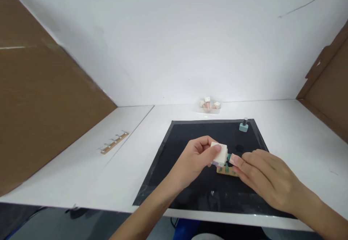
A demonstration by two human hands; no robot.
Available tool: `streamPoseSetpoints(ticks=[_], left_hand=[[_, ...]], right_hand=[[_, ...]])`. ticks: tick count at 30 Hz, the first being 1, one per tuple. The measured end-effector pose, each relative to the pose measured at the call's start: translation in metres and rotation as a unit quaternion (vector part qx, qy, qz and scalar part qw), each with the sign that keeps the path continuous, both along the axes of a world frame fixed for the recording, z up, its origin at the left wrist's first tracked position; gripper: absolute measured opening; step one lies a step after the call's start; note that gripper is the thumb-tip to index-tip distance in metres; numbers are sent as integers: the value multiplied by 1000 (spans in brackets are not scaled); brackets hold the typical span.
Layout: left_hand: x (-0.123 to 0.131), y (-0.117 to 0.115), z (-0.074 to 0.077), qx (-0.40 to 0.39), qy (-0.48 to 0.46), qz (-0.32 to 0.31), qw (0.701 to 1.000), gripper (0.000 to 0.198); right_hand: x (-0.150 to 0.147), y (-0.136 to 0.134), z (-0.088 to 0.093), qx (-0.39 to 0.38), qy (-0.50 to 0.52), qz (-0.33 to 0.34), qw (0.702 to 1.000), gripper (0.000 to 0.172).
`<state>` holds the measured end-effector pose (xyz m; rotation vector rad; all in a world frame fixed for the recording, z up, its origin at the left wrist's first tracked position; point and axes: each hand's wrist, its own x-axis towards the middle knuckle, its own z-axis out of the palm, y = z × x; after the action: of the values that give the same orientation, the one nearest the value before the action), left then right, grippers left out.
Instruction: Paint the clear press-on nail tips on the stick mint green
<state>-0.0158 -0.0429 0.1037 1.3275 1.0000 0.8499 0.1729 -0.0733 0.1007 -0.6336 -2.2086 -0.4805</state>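
Note:
My left hand (199, 156) is closed around a white square block (220, 154), with the thumb on its top face. A purple tint shows along the block's lower edge. Close to the block's right side, my right hand (268, 178) pinches a small green piece (228, 157); its far end is at or against the block, and I cannot tell which. Below both hands, a tan strip (227, 172) bearing small green pieces rests on the black mat (195, 189). My right fingers partly hide that strip.
A pale teal bottle with a dark cap (244, 126) stands at the mat's back right. Behind the mat, a clear tray (213, 111) holds several white-topped pieces. Another tan strip (114, 144) with upright clear pieces lies left. Brown panels (49, 98) flank the white table.

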Motion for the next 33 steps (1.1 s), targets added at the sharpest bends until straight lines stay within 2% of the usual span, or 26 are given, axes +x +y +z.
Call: streamPoseSetpoints(ticks=[4,7,9,12,13,14,15,16,17,19,21,23,25,27,28,31,33], left_hand=[[-2,-3,3,69,42,30,996,26],[-7,-5,4,118,84,29,989,19],[-11,-6,5,147,104,17,983,16],[-15,-6,9,171,108,-20,979,14],[-15,-6,10,173,103,-31,979,13],[-15,-6,11,174,94,-38,979,14],[-15,-5,12,173,86,-40,980,15],[-15,-5,13,173,78,-35,981,16],[-14,-4,13,173,71,-23,982,17],[-12,-2,11,174,70,10,982,19],[-12,-1,7,174,79,43,981,20],[-12,1,3,166,80,54,981,21],[-14,3,0,152,69,41,985,23],[-15,5,-3,138,58,19,989,24],[-16,5,-3,131,55,10,990,24],[-18,4,-5,114,48,-13,992,26],[-18,3,-6,110,38,-19,993,30]], right_hand=[[-6,1,0,-57,10,-4,998,17],[-5,3,0,-176,38,28,983,20],[-2,4,0,-323,79,61,941,21],[1,6,-3,-526,154,98,831,24],[1,6,-5,-561,176,106,801,23],[0,5,-7,-576,200,112,785,22],[-2,5,-10,-571,224,112,782,21],[-4,4,-12,-547,246,106,793,18],[-7,3,-15,-502,263,97,818,14],[-12,2,-19,-360,253,73,895,10],[-16,2,-22,-217,198,48,955,18],[-17,4,-21,-155,145,38,977,19],[-15,5,-17,-196,116,50,972,14],[-11,6,-13,-306,114,75,942,15],[-10,6,-11,-375,122,82,915,17],[-7,8,-10,-571,169,104,797,22],[-9,11,-14,-652,218,127,715,26]])
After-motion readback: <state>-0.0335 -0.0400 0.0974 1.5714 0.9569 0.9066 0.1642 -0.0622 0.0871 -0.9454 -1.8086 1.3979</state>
